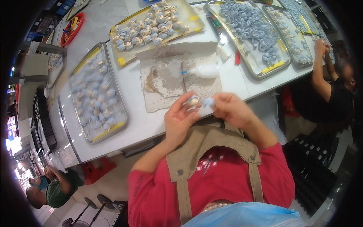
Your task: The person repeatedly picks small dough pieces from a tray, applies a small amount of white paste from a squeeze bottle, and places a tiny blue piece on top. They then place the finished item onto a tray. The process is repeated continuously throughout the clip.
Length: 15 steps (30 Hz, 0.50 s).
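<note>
Above the table's near edge, my left hand (180,118) has its fingers curled around a small cream-coloured figure part (194,101). Close beside it, my right hand (231,107) pinches a small light-blue, shell-like piece (207,102) between thumb and fingertips. A narrow gap shows between the two pieces, and both are slightly blurred. Just beyond my hands lies a stained, opened-out cardboard sheet (202,89). On it rests a white squeeze bottle (204,71) on its side, its thin blue tip pointing left.
Trays of blue-and-cream figures stand at left (124,113) and at the back (120,60). A metal tray (261,76) of blue pieces is right of the cardboard. A red basket (81,22) sits far left. One co-worker (332,94) sits at right; another person (60,187) is lower left.
</note>
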Each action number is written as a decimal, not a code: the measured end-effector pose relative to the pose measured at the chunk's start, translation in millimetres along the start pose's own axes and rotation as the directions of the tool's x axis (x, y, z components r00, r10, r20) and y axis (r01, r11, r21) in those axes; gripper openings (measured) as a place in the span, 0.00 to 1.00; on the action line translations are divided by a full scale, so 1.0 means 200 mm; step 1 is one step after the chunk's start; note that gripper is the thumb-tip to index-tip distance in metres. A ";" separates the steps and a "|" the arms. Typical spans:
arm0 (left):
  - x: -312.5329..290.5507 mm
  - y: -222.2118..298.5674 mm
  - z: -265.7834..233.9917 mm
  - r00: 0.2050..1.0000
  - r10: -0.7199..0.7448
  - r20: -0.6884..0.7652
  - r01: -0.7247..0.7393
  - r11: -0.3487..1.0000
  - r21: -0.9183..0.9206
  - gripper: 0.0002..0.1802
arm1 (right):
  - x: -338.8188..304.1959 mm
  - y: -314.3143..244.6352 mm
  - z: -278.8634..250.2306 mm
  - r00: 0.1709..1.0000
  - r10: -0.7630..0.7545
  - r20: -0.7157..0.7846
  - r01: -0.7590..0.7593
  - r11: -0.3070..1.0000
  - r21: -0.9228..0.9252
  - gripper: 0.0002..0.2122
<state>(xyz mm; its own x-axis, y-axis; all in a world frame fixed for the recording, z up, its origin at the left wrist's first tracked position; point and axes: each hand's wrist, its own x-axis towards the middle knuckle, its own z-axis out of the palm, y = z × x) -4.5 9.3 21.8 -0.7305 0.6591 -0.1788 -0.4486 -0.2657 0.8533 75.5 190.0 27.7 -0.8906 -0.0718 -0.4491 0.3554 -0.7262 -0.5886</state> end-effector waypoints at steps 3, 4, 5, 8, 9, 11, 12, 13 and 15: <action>-0.02 0.01 -0.01 0.998 0.054 0.036 -0.056 0.996 0.066 0.26 | 0.02 0.07 0.06 0.994 0.105 0.040 -0.106 0.994 0.028 0.08; -0.02 0.01 -0.01 0.996 0.069 0.051 -0.074 0.993 0.089 0.26 | 0.02 0.08 0.07 0.995 0.101 0.024 -0.102 0.995 0.017 0.08; -0.03 0.00 -0.02 0.996 0.076 0.052 -0.082 0.990 0.113 0.26 | 0.03 0.09 0.08 0.995 0.099 0.011 -0.100 0.995 0.005 0.08; -0.03 -0.02 -0.04 0.994 0.099 0.053 -0.105 0.983 0.151 0.25 | 0.02 0.10 0.09 0.986 -0.049 -0.157 -0.010 0.936 -0.352 0.07; -0.03 -0.02 -0.04 0.993 0.107 0.053 -0.114 0.983 0.143 0.25 | 0.02 0.11 0.10 0.947 -0.289 -0.142 0.179 0.838 -0.516 0.07; -0.03 -0.02 -0.03 0.993 0.106 0.050 -0.112 0.986 0.122 0.24 | 0.03 0.15 0.12 0.726 -0.687 0.015 0.450 0.459 -0.766 0.07; -0.04 -0.02 -0.03 0.994 0.097 0.046 -0.102 0.989 0.110 0.23 | 0.03 0.16 0.12 0.674 -0.731 0.106 0.500 0.346 -0.794 0.09; -0.04 -0.02 -0.02 0.995 0.088 0.043 -0.092 0.991 0.098 0.23 | 0.04 0.16 0.13 0.616 -0.762 0.200 0.543 0.227 -0.808 0.10; -0.03 -0.05 -0.05 0.980 0.171 0.101 -0.190 0.954 0.232 0.23 | 0.04 0.16 0.12 0.542 -0.784 0.303 0.579 0.088 -0.810 0.12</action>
<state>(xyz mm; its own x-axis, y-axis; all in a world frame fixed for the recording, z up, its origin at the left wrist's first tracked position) -0.2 1.5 9.8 -0.7406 0.6717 0.0198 -0.1700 -0.2157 0.9615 73.4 150.1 20.9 -0.8475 0.3233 0.4210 -0.2545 0.4486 -0.8567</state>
